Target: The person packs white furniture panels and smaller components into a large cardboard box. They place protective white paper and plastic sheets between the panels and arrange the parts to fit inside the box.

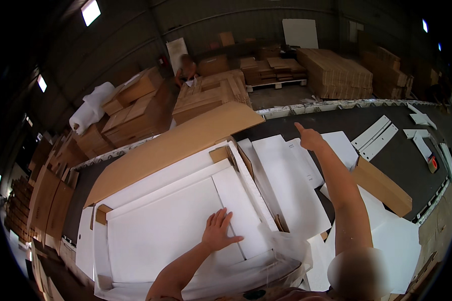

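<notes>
My left hand (218,232) lies flat, fingers spread, on white panels (160,215) packed in a large open carton (246,160). White foam-like strips (103,246) line the carton's sides, with small brown cardboard corner pieces (103,214). Clear plastic film (291,253) bunches at the near right corner. My right arm reaches forward, and my right hand (311,139) hovers over or beside the far end of several white boards (286,180). Its index finger is stretched out, the others look bent, and I see nothing held.
The carton's brown flap (176,150) leans outward on the far side. Right lie a long cardboard piece (381,185), slotted white strips (375,138) and a tape roll (433,163) on a dark conveyor belt (402,165). Beyond are carton stacks (334,72) and another person (187,70).
</notes>
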Demonstrator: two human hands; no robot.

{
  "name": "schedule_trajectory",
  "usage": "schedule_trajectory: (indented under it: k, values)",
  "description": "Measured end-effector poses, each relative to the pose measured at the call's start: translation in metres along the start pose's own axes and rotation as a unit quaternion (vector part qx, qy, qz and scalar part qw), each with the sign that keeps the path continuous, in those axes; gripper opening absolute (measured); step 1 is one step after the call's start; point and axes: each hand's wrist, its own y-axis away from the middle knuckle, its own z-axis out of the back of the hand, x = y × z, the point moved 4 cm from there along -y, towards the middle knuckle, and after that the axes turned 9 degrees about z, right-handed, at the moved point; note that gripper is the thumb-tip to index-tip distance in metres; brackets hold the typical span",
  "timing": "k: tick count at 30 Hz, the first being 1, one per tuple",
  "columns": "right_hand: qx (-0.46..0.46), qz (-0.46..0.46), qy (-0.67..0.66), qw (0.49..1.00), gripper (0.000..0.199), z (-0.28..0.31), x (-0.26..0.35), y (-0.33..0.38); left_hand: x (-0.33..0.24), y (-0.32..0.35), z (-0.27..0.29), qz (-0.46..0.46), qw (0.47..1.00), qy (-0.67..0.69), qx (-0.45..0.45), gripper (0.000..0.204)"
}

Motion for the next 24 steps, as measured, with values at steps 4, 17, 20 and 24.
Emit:
schedule_trajectory:
  k: [4, 17, 20, 24]
  values:
    - [0.054, -0.07, -0.016, 0.996, 0.083, 0.005, -0.002, -0.013, 0.0, 0.002, 0.003, 0.008, 1.0, -0.002, 0.007, 0.094]
    - [0.079, -0.064, 0.047, 0.994, 0.073, 0.002, 0.007, -0.032, 0.001, 0.002, 0.001, -0.006, 1.0, -0.001, -0.014, 0.095]
    - [0.069, -0.053, 0.057, 0.995, 0.074, -0.003, 0.007, -0.036, 0.001, 0.0, 0.001, -0.002, 1.0, -0.006, -0.008, 0.095]
    - [0.069, -0.042, 0.067, 0.995, 0.075, -0.009, 0.007, -0.04, -0.001, -0.003, 0.006, 0.007, 1.0, -0.003, 0.002, 0.094]
